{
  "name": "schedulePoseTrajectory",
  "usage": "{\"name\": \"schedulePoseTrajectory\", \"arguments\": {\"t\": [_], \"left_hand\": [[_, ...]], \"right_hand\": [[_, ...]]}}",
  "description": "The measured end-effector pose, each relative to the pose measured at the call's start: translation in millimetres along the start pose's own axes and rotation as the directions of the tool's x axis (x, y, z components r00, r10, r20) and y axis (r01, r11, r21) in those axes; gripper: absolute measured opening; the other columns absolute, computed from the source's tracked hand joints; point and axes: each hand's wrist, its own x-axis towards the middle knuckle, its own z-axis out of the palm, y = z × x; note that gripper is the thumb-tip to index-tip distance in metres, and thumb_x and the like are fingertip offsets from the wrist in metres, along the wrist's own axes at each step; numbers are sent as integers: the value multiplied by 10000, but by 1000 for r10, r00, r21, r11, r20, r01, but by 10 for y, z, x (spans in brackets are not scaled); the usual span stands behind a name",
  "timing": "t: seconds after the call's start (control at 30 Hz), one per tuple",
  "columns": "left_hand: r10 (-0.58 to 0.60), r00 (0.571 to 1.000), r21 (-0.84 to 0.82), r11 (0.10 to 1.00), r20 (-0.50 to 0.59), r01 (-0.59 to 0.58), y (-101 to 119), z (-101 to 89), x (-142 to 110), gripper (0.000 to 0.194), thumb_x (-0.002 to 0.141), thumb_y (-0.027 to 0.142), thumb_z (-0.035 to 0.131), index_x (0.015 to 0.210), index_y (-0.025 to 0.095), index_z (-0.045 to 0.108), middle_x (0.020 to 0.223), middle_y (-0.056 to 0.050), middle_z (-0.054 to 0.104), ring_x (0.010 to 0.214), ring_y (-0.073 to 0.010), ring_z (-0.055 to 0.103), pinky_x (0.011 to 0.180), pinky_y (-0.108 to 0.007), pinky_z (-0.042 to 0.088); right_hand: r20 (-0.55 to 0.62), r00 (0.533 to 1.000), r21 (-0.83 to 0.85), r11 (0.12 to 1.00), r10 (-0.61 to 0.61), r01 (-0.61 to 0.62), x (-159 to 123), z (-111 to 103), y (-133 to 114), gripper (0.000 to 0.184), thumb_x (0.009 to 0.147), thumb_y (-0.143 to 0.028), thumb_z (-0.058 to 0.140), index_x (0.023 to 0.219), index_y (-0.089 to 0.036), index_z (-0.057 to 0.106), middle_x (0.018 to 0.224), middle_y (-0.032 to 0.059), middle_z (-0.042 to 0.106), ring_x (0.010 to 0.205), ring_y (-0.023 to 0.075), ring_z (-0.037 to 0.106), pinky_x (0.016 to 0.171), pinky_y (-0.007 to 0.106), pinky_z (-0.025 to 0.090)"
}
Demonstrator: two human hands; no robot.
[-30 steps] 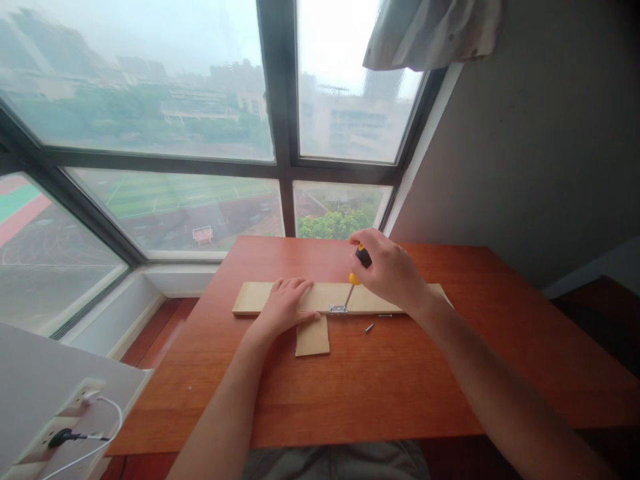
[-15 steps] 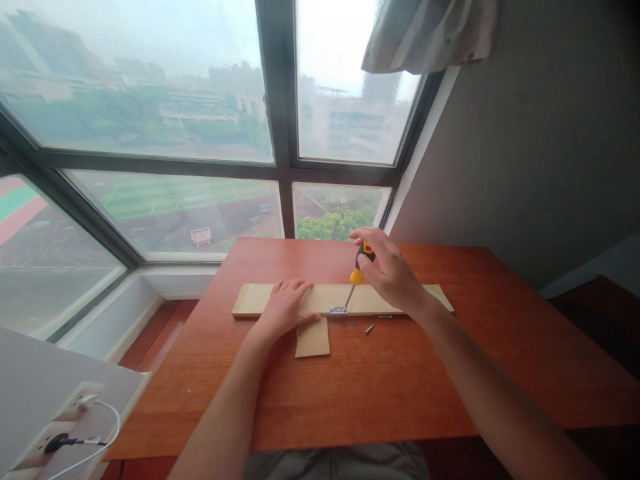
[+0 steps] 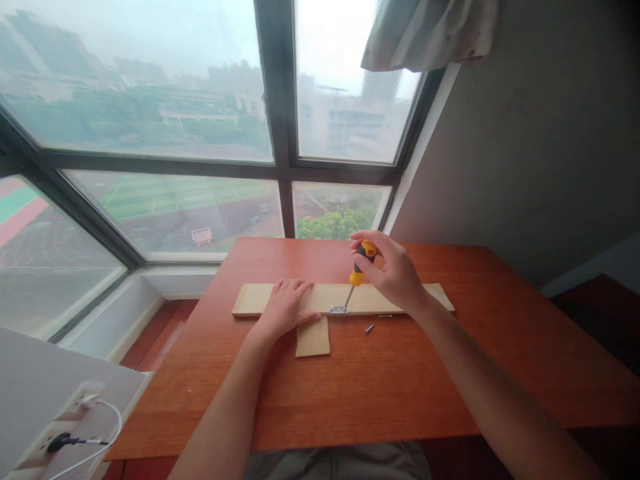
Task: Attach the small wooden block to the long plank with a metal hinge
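The screwdriver [image 3: 356,277], leaning in the closed right grip [image 3: 395,269], is best turned more upright with steady downward pressure on the bracket [image 3: 339,310], below and left of that grip, while the board [image 3: 380,297] is braced flat under the open left grip [image 3: 285,305].

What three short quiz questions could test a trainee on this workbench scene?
1. Name the tool in the right hand.
2. True or false: the left hand rests on the long board.
3. Fill in: from the person's view, the small board lies to the ____ of the loose metal pin.

Key: 1. screwdriver; 2. true; 3. left.
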Motion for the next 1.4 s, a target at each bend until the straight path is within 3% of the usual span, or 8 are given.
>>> {"name": "schedulePoseTrajectory", "arguments": {"t": [0.13, 0.3, 0.47, 0.67, 0.83, 1.03, 1.23, 1.4], "left_hand": [[-4, 1000, 4, 1000, 4, 4, -2, 2, 2, 678, 758, 583, 693, 1324, 254, 519, 1324, -106, 570, 1246, -309, 498, 1123, -501, 249], [-6, 1000, 5, 1000, 5, 6, 2, 1, 8, 690, 746, 584, 704, 1323, 253, 520, 1315, -104, 572, 1245, -311, 498, 1127, -503, 242], [-9, 1000, 6, 1000, 3, 9, 6, 7, 7, 689, 747, 574, 710, 1323, 249, 515, 1317, -105, 570, 1246, -308, 497, 1125, -503, 241], [7, 1000, 11, 1000, -8, -7, -2, 16, 0, 683, 760, 584, 695, 1326, 250, 508, 1307, -106, 576, 1233, -302, 503, 1117, -494, 246], [13, 1000, 10, 1000, -17, -12, -3, 24, 1, 680, 759, 590, 691, 1322, 252, 511, 1297, -102, 579, 1227, -301, 509, 1110, -486, 260], [-1, 1000, 23, 1000, -5, 1, 19, 8, 2, 676, 761, 581, 692, 1319, 248, 507, 1309, -105, 575, 1241, -302, 500, 1116, -503, 247], [-3, 1000, 18, 1000, 7, 3, 39, -8, -2, 682, 762, 600, 684, 1320, 248, 511, 1319, -109, 570, 1243, -304, 496, 1112, -498, 254], [19, 999, 7, 1000, 29, -19, 17, -34, -6, 725, 737, 619, 698, 1336, 257, 509, 1336, -104, 551, 1257, -311, 477, 1121, -493, 250]], "right_hand": [[-84, 996, -99, 995, 11, -19, -19, 28, 29, 208, 906, -286, 535, 1104, -244, 585, 954, 44, 649, 950, 221, 596, 893, 404, 464], [122, 989, 142, 985, 78, -95, -14, -18, 12, 384, 912, -195, 432, 1286, -265, 487, 1177, 61, 621, 1027, 196, 610, 872, 362, 501], [2, 988, -321, 936, 155, -146, -7, 17, -21, 429, 916, -385, 523, 1322, -248, 502, 1090, 93, 652, 919, 270, 627, 793, 438, 507], [166, 984, -75, 996, 57, -45, 12, -26, -86, 415, 933, -216, 416, 1344, -257, 463, 1155, 70, 630, 957, 192, 626, 859, 357, 502], [16, 980, -436, 883, 200, -174, -7, -49, -129, 371, 914, -395, 517, 1252, -246, 559, 1097, 100, 654, 882, 272, 629, 765, 446, 505], [215, 972, 34, 994, 94, -104, -8, -61, -183, 445, 931, -208, 410, 1374, -255, 427, 1262, 77, 590, 1010, 182, 620, 859, 344, 506], [97, 967, -271, 941, 236, -203, 30, -54, -229, 357, 901, -405, 541, 1215, -240, 581, 967, 49, 689, 898, 243, 627, 815, 413, 482], [278, 949, 12, 987, 152, -161, 12, -125, -224, 497, 834, -163, 509, 1324, -236, 470, 1148, 46, 647, 927, 173, 623, 839, 327, 491]]}}
